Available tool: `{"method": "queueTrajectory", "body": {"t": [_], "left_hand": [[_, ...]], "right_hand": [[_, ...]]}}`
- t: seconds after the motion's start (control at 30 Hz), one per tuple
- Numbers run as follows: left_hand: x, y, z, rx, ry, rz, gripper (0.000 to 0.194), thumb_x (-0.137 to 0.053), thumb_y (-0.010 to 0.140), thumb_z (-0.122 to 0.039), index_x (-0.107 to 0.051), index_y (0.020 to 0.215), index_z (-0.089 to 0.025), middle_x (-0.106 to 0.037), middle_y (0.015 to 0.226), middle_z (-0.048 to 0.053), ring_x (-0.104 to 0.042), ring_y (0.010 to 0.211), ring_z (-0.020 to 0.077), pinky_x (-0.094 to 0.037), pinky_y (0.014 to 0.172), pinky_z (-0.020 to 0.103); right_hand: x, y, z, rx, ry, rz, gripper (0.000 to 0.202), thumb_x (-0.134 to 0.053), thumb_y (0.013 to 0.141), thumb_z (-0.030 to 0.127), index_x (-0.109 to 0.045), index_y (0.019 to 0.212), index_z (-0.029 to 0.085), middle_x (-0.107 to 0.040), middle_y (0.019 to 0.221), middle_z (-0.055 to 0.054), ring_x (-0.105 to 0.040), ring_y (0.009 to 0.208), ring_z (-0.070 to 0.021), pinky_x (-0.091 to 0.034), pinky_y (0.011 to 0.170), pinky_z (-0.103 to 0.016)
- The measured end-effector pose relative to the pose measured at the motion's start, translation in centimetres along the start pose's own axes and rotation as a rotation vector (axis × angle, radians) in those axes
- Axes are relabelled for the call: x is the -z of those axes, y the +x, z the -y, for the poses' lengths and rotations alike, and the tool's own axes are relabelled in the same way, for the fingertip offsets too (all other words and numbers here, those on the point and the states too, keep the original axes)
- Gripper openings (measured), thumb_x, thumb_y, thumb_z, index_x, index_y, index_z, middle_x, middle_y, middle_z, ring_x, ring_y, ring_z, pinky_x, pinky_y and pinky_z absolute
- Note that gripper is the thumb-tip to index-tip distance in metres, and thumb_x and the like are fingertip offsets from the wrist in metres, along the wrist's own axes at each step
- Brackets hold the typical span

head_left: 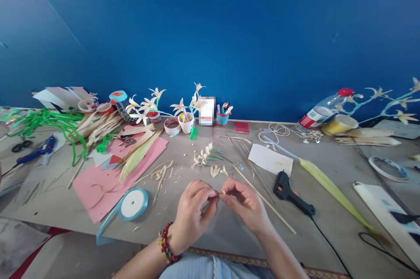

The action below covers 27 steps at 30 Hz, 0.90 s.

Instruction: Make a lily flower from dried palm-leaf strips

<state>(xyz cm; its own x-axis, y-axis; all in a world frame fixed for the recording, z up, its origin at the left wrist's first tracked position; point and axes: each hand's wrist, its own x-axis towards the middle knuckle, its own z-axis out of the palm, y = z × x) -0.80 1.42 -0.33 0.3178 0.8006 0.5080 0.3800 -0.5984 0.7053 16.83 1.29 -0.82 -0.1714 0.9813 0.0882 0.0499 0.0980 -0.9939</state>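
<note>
Over the front of the table, my left hand (197,204) and my right hand (245,204) meet at the fingertips, both pinched closed. A tiny pale green piece (223,192) shows at the fingertips of my right hand; its kind is too small to make out. What the left fingertips grip, if anything, is hidden. Just beyond the hands lie several cream husk flowers (205,155) on green stems, and loose cream petals (215,170). A thin wooden stick (265,200) runs beside my right hand.
A roll of blue ribbon (134,204) lies left on the table near pink paper (95,187). To the right are a black glue gun (292,196), a white card (271,158) and a long green husk (331,187). Flowers in a cup (186,123) and a pen holder (222,117) stand behind.
</note>
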Motion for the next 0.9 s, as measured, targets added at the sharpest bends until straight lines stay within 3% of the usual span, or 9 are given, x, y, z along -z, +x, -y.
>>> {"method": "queueTrajectory", "body": {"t": [0.2, 0.47, 0.67, 0.9], "left_hand": [[-0.5, 0.2, 0.2, -0.124, 0.086, -0.053, 0.021, -0.054, 0.084, -0.002, -0.056, 0.093, -0.021, -0.067, 0.079, 0.005, -0.06, 0.075, 0.0187, -0.047, 0.071, 0.033], [-0.8, 0.4, 0.0, -0.144, 0.143, -0.088, 0.019, -0.051, 0.085, -0.003, -0.055, 0.091, -0.021, -0.064, 0.074, 0.004, -0.059, 0.071, 0.0182, -0.046, 0.068, 0.032], [-0.6, 0.0, 0.3, -0.191, 0.083, -0.075, 0.021, -0.05, 0.086, -0.002, -0.054, 0.095, -0.02, -0.064, 0.075, 0.005, -0.057, 0.068, 0.0166, -0.045, 0.064, 0.03], [-0.5, -0.3, 0.5, -0.15, 0.07, -0.054, 0.021, -0.051, 0.085, -0.002, -0.054, 0.095, -0.021, -0.064, 0.078, 0.006, -0.059, 0.073, 0.0185, -0.046, 0.068, 0.032]], "right_hand": [[-0.2, -0.2, 0.3, 0.086, -0.06, -0.034, 0.02, -0.063, 0.09, 0.036, -0.062, 0.077, 0.021, -0.059, 0.072, -0.001, -0.054, 0.07, -0.0161, -0.043, 0.065, -0.026], [-1.0, -0.6, 0.1, 0.058, -0.012, -0.14, 0.019, -0.063, 0.09, 0.036, -0.063, 0.079, 0.02, -0.06, 0.073, -0.001, -0.054, 0.067, -0.0155, -0.043, 0.062, -0.025], [-0.8, -0.4, 0.2, 0.053, 0.059, -0.055, 0.016, -0.068, 0.087, 0.035, -0.065, 0.08, 0.021, -0.061, 0.075, -0.001, -0.056, 0.071, -0.0158, -0.045, 0.065, -0.025], [-0.7, -0.3, 0.3, 0.045, 0.064, -0.044, 0.02, -0.068, 0.086, 0.038, -0.064, 0.077, 0.021, -0.058, 0.073, -0.001, -0.054, 0.07, -0.0164, -0.043, 0.064, -0.026]]}}
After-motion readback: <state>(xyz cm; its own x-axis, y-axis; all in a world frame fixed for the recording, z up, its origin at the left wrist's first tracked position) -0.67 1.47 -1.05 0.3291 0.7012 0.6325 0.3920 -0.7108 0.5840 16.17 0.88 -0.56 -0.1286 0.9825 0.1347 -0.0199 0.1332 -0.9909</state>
